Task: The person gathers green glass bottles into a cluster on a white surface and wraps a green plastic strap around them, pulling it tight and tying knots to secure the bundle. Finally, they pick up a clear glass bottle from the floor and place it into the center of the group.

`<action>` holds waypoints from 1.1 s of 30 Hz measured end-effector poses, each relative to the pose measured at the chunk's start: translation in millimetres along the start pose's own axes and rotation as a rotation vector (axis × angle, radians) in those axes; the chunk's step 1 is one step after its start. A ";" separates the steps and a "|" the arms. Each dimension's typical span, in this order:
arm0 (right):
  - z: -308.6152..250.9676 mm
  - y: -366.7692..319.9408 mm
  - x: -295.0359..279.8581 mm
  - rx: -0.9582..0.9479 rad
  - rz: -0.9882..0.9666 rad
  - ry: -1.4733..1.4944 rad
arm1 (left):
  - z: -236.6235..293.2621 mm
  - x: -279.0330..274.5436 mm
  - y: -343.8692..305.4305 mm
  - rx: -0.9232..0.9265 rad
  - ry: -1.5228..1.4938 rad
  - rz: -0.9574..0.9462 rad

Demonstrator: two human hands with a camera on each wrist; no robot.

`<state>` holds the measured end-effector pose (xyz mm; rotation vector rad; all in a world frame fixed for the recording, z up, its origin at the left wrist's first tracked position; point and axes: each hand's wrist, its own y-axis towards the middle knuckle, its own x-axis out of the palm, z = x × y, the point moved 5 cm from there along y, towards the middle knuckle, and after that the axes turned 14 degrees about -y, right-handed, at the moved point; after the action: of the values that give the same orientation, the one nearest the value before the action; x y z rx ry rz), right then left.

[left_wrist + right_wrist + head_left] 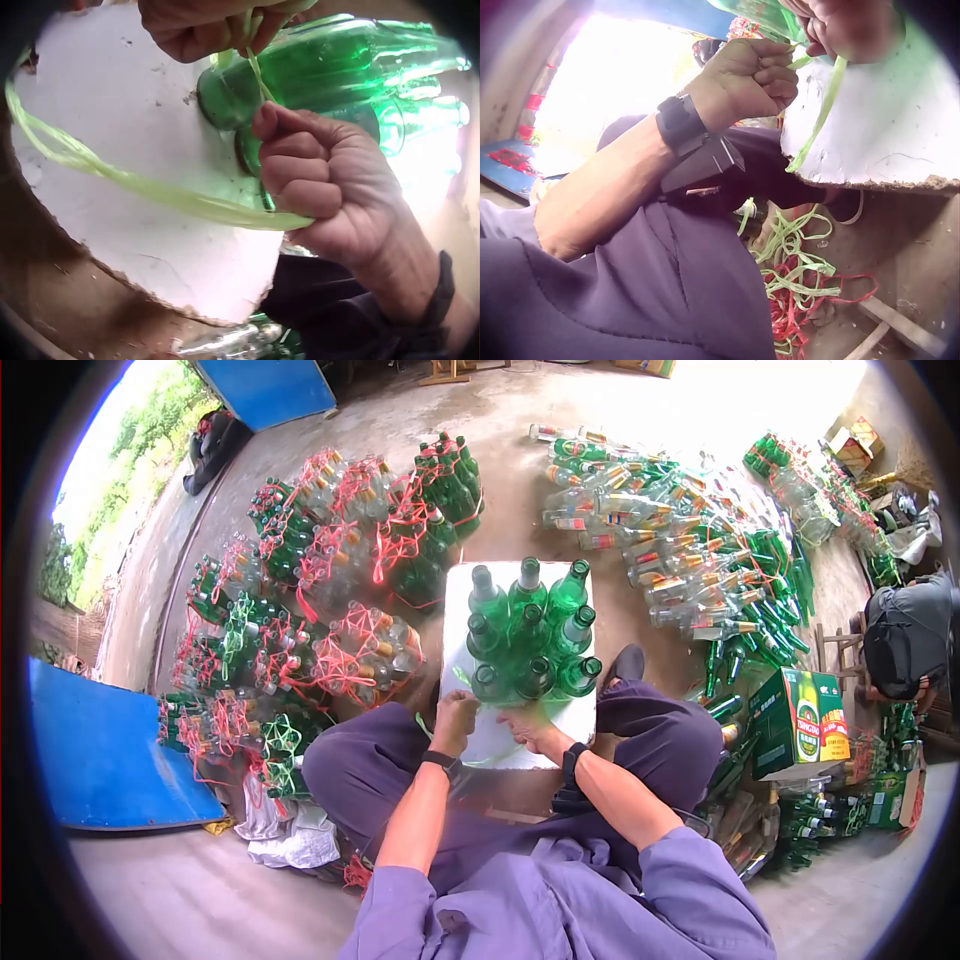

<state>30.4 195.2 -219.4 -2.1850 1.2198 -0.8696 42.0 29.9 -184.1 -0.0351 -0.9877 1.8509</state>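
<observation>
Several green glass bottles stand upright in a close group on a white board. At the near side of the group, my left hand and right hand are close together with fingers curled. Both grip a light green plastic strap. In the left wrist view a short length of it runs taut between the hands beside the bottle bases. From the right fist a longer length loops across the board. A strap end hangs below the hands in the right wrist view.
Bottle bundles tied with red strap stand to the left. On the right lie many loose bottles, with a green beer carton nearer. Loose green and red straps lie on the floor below the board's rough edge.
</observation>
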 end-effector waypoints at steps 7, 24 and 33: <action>9.9 9.6 -2.8 0.012 0.026 -0.053 | 8.8 4.6 -12.9 0.114 0.321 -0.138; -12.4 -3.7 3.2 -0.170 0.296 -0.174 | 1.2 0.2 4.1 0.702 0.950 -0.155; 1.5 -16.8 6.5 -0.021 0.172 -0.088 | 16.8 8.8 -17.0 0.438 0.983 0.045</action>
<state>43.5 197.8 -207.2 -2.0746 1.3558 -0.6866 43.1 29.4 -158.6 -0.6367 0.0983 1.7244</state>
